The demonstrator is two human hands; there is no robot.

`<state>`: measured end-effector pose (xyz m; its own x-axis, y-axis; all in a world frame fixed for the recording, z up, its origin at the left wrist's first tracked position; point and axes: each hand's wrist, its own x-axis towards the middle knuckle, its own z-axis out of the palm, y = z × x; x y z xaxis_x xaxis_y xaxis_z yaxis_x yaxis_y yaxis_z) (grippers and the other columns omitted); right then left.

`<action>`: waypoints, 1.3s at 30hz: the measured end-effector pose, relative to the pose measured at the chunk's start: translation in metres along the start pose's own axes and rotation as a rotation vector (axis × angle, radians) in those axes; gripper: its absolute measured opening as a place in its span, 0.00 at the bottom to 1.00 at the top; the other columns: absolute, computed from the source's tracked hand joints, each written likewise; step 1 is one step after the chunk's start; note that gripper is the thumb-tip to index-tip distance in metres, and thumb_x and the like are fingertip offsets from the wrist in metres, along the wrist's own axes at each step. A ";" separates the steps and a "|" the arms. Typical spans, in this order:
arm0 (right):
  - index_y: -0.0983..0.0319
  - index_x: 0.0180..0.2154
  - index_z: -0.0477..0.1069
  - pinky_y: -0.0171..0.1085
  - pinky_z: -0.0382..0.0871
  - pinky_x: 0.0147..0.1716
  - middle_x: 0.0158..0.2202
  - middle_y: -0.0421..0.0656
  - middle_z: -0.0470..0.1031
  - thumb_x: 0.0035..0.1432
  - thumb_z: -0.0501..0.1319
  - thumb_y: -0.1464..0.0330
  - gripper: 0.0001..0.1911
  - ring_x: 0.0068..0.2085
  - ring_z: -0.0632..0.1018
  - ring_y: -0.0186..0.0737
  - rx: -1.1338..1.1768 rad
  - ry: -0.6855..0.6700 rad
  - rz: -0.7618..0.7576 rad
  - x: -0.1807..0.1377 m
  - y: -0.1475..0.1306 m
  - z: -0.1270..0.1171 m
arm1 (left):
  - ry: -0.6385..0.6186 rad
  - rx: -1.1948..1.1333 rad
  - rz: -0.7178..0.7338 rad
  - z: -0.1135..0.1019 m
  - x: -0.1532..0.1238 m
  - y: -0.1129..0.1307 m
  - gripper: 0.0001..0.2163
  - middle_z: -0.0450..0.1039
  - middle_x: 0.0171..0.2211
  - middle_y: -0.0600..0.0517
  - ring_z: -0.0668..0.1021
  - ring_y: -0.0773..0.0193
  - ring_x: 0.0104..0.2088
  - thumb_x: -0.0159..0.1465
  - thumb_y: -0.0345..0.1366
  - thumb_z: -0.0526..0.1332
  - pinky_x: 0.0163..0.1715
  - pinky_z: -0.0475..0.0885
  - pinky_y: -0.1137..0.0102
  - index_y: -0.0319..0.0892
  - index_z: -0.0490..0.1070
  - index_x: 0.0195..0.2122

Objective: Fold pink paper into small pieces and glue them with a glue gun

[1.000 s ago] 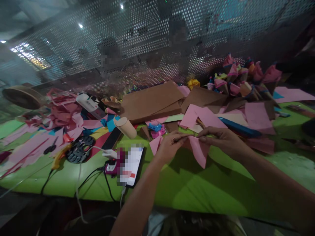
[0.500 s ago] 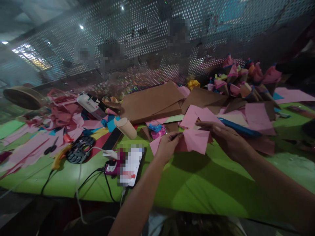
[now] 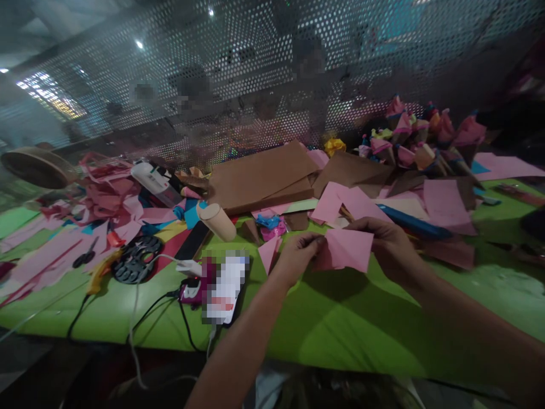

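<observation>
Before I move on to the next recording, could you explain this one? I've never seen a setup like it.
There is no machine here: a person works with bare hands, filmed from a camera worn on the head that looks forward and down. The left hand pinches a small piece of pink paper by its left side; the right hand is at its right edge, fingertips partly hidden. Below is a green table, bearing a phone, a beige tube, dark scissors, brown sheets and more pink paper. Behind it stands a perforated screen.

A perforated screen stands behind a green table, lights shining upper left.
</observation>
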<state>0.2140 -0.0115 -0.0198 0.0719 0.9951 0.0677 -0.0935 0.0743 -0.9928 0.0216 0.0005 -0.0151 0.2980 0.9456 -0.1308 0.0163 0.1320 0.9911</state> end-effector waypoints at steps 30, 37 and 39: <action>0.56 0.28 0.82 0.41 0.74 0.31 0.32 0.44 0.83 0.49 0.73 0.62 0.05 0.34 0.81 0.46 -0.145 -0.025 -0.156 -0.005 -0.009 0.000 | -0.061 -0.041 -0.032 0.005 -0.005 -0.002 0.15 0.78 0.29 0.52 0.73 0.64 0.32 0.58 0.49 0.69 0.34 0.66 0.71 0.41 0.82 0.33; 0.52 0.36 0.85 0.46 0.76 0.41 0.42 0.47 0.82 0.59 0.68 0.62 0.06 0.44 0.82 0.50 -0.452 0.006 -0.530 -0.006 -0.003 -0.002 | -0.090 -0.086 -0.022 0.003 -0.003 0.000 0.19 0.76 0.28 0.52 0.71 0.66 0.30 0.55 0.53 0.70 0.32 0.65 0.71 0.40 0.83 0.32; 0.52 0.36 0.85 0.49 0.75 0.43 0.44 0.47 0.81 0.62 0.66 0.63 0.07 0.45 0.81 0.51 -0.600 0.063 -0.642 -0.006 -0.001 -0.003 | -0.061 -0.066 -0.009 0.003 -0.002 -0.001 0.17 0.78 0.30 0.51 0.72 0.65 0.32 0.57 0.51 0.69 0.33 0.66 0.71 0.40 0.84 0.34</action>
<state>0.2170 -0.0181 -0.0191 -0.0121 0.7660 0.6427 0.5201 0.5538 -0.6502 0.0236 -0.0028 -0.0159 0.3558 0.9245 -0.1365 -0.0428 0.1620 0.9859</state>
